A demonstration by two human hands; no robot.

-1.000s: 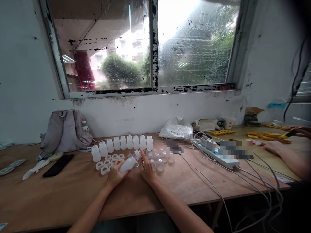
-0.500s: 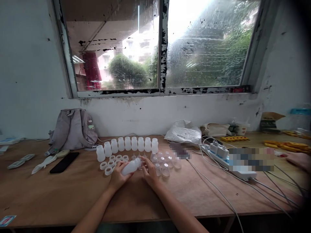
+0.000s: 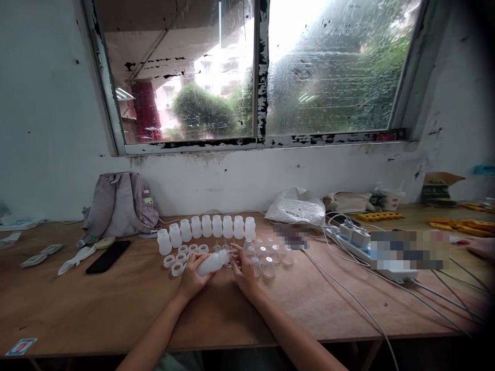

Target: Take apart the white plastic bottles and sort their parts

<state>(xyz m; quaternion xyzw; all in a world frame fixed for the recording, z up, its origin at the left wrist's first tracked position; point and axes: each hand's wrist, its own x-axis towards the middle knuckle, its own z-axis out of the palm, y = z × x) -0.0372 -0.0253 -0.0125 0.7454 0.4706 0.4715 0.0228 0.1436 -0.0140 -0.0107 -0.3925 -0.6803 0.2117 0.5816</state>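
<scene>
My left hand is wrapped round a small white plastic bottle that lies tilted, its neck pointing right. My right hand pinches a small clear part at the bottle's mouth; what it is I cannot make out. Behind the hands a row of several white bottles stands upright. White ring caps lie to the left of the held bottle, and clear dome lids lie to its right.
A grey backpack leans on the wall at the left, with a black phone in front of it. A white bag, a power strip with cables and yellow parts lie at the right. Another person's hand rests at the far right.
The camera has swung left and down a little. My right hand moved from resting flat beside the bottle to pinching at its mouth. The left hand keeps holding the bottle.
</scene>
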